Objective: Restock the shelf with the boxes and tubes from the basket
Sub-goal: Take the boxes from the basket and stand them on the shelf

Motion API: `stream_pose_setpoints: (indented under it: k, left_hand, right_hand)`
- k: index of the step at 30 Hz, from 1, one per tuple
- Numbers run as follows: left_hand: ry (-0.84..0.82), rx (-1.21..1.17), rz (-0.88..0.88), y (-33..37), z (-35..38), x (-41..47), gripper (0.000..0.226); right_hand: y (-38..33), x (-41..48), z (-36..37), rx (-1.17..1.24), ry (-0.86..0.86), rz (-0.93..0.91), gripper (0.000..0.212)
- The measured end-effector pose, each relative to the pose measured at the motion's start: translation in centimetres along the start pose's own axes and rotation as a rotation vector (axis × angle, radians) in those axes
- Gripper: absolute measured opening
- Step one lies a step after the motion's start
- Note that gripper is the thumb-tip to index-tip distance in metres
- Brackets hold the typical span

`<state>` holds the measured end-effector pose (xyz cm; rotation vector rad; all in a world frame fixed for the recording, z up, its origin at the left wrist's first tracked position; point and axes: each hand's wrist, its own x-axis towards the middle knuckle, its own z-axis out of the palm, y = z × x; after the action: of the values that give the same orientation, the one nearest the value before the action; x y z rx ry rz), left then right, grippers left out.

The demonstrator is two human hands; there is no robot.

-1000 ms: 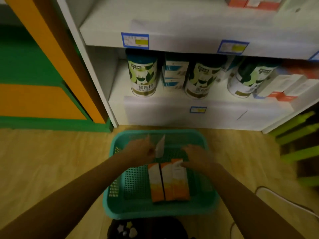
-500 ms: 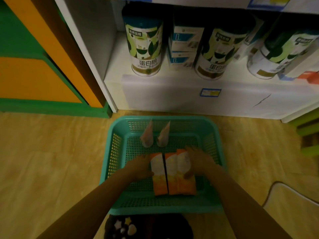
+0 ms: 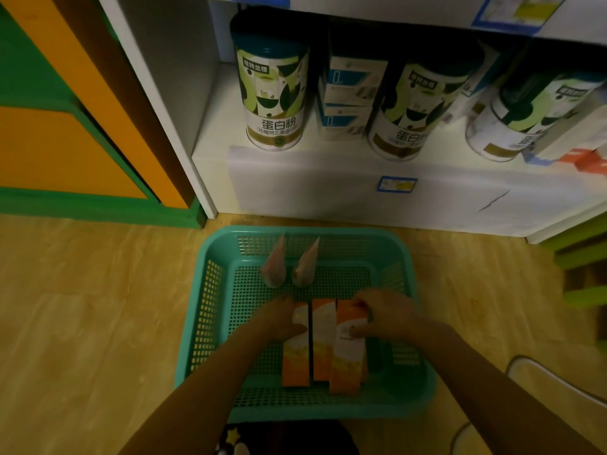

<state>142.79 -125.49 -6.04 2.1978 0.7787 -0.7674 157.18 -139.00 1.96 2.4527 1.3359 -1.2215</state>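
A teal basket (image 3: 210, 323) sat on the floor below the shelf (image 3: 328, 178). The right hand (image 3: 387, 315) gripped the rightmost of three orange boxes (image 3: 323, 346) inside; the left hand (image 3: 282, 318) clasped the leftmost. Two tubes (image 3: 290, 266) stood behind.

Both hands reached into the basket on the floor.
The left hand (image 3: 282, 318) and right hand (image 3: 386, 313) gripped three orange boxes (image 3: 323, 346) lying side by side in the teal basket (image 3: 203, 310); two tubes (image 3: 290, 266) stood behind them, below the shelf (image 3: 328, 178).

left hand (image 3: 282, 318), right hand (image 3: 384, 315), fingers curled
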Motion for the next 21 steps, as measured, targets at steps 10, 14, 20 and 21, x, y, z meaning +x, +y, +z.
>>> stream_pose_setpoints:
  k: [10,14,20,21]
  left_hand:
    - [0.129,-0.039,0.259,0.3,-3.5,-3.1,0.035]
    - [0.366,-0.119,0.347,1.1,-7.9,-6.6,0.026]
    - [0.555,-0.054,0.393,3.9,-16.9,-13.4,0.036]
    - [0.578,-0.061,0.408,4.5,-18.5,-14.7,0.035]
  right_hand:
    - [-0.2,-1.5,-1.1,0.033,0.016,-0.038,0.043]
    - [-0.9,-3.8,-3.7,0.067,0.124,-0.029,0.043]
    - [-3.9,-9.1,-11.8,0.05,0.371,-0.083,0.028]
    - [-4.5,-10.1,-13.1,0.041,0.408,-0.088,0.027]
